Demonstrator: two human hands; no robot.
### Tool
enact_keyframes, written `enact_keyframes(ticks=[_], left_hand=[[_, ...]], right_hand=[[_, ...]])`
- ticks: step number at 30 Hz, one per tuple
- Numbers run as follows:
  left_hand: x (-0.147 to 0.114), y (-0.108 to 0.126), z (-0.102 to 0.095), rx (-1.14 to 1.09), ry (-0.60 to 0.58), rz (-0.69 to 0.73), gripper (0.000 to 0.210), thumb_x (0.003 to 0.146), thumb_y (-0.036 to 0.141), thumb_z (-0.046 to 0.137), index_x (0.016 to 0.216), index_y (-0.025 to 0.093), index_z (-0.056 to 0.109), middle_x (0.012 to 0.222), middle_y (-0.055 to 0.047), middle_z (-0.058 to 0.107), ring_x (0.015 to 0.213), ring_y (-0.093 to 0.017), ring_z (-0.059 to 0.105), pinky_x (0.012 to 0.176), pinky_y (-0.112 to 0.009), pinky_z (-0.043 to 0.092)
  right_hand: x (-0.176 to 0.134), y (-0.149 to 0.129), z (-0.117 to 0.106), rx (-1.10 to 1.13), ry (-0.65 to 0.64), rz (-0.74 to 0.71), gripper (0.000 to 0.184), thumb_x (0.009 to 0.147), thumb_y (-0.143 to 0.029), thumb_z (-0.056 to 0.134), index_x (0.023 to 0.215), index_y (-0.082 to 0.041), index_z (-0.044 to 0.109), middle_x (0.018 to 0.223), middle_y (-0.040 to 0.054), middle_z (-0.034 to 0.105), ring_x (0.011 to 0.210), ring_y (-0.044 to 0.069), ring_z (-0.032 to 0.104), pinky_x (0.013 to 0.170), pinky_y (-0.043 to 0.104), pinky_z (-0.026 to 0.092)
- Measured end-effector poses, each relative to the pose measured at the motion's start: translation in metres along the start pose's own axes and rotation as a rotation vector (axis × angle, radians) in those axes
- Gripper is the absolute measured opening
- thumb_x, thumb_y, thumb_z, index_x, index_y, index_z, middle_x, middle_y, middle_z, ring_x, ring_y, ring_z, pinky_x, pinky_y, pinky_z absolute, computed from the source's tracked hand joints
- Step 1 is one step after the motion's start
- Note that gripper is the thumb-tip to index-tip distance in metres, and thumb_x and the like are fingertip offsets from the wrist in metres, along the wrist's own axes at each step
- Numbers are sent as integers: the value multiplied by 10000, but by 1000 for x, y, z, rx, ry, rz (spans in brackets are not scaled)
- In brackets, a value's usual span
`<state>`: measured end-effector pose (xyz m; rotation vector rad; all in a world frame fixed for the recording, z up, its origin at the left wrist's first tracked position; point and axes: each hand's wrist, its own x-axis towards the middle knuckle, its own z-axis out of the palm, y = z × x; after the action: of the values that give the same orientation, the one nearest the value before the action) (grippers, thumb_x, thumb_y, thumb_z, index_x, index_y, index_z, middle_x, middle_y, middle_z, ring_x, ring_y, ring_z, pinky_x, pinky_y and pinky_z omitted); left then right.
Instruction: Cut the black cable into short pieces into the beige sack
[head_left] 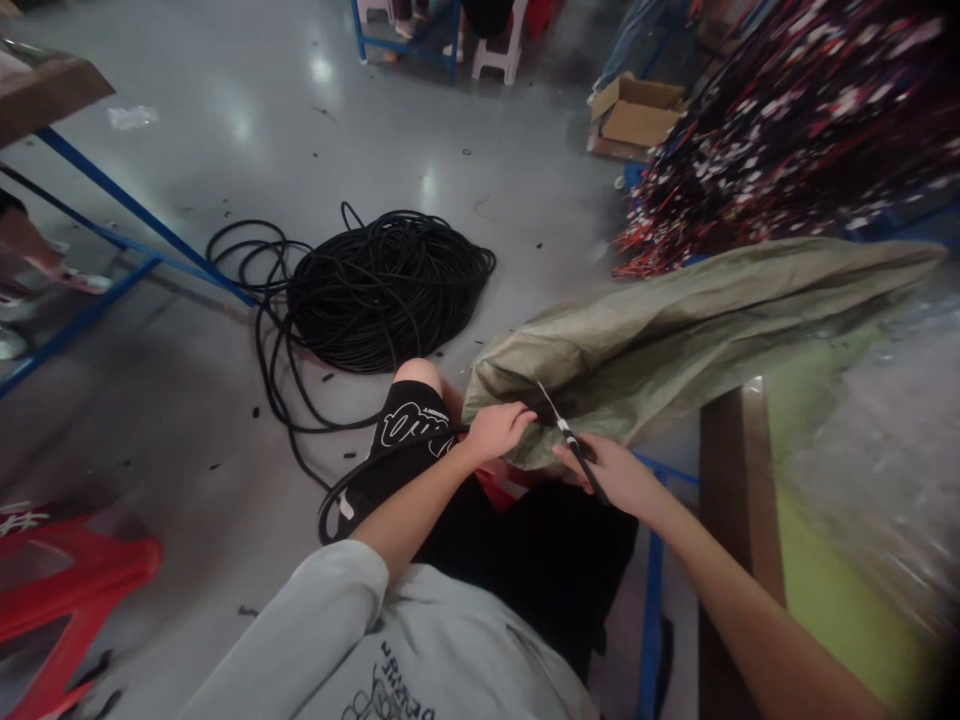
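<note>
My left hand (498, 430) is closed around the end of a black cable or tube (420, 437) above my lap. The cable loops back across my thigh to a large black coil (390, 285) on the floor. In my right hand (611, 470) is a utility knife (574, 445) with a dark handle; its thin blade points up and to the left, a short way from my left fingers. An olive-green woven sack (660, 330) drapes from the right side to my knees, its mouth next to both hands.
To the right stands a table (724, 520) with a yellow-green surface and clear plastic. Behind the sack lies a big bundle of dark and coloured wires (795, 140). A red stool (82, 575) is at lower left, a cardboard box (637, 112) farther off. Small black pieces dot the floor.
</note>
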<state>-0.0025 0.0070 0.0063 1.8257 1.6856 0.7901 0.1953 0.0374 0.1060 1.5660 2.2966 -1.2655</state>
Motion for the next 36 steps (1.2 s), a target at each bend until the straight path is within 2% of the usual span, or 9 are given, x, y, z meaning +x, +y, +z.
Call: enact_keyframes(ticks=[3,8,11,17,22,26,29,33,36], left_hand=[[2,1,-3,-85,-15,-5,440,1001,419,278,879,202,641,820,-24,691,781,-164,645,704,-251,433],[2,0,-4,-162,-22,15,431,1000,402,284,852,199,634,773,-22,673,740,-160,633,700,-255,427],[1,2,-1,-151,-4,50,358,974,435,366,896,209,633,801,-23,669,763,-172,628,693,-261,428],[4,-2,8,-264,178,21,167,909,279,496,1014,185,585,887,-39,640,782,-165,596,733,-280,458],[7,-8,10,-360,344,-67,136,801,193,588,930,188,545,882,-15,589,792,-150,568,758,-280,471],[4,-1,8,-369,325,-12,83,814,243,596,859,190,553,834,-5,577,758,-134,569,721,-254,474],[1,4,9,-258,289,-22,127,860,298,562,933,198,585,913,-28,620,822,-151,600,755,-262,474],[0,1,10,-28,109,-119,309,934,447,448,912,207,641,842,-48,669,794,-196,635,714,-289,461],[2,-4,8,-23,27,-63,379,954,477,404,900,208,665,843,-49,687,798,-196,645,711,-281,457]], right_hand=[[0,-4,1,-4,71,-31,383,858,-541,554,1054,-214,588,844,41,672,757,215,622,683,280,455],[0,-7,-1,-103,138,-41,294,884,-500,527,889,-220,617,755,36,651,702,216,608,663,281,437],[0,-6,-1,-90,141,10,290,886,-495,524,939,-224,611,746,32,651,673,213,611,625,273,429],[0,-4,-1,-119,79,96,335,875,-513,554,1063,-236,574,862,46,678,826,247,640,728,296,444],[-4,-10,-2,-162,-9,112,348,880,-562,531,996,-235,564,848,46,676,799,249,645,701,292,442],[-5,-11,-1,-193,-22,106,337,898,-550,511,994,-229,544,824,52,678,784,248,648,683,281,431],[-6,-10,-1,-228,-23,109,308,918,-524,489,993,-231,546,817,57,681,778,250,650,677,279,420],[-6,-9,1,-314,8,123,312,918,-526,493,939,-224,569,802,80,679,787,270,653,653,284,404],[-5,-7,2,-339,38,115,323,906,-533,514,868,-221,584,803,89,678,794,272,654,660,289,405]])
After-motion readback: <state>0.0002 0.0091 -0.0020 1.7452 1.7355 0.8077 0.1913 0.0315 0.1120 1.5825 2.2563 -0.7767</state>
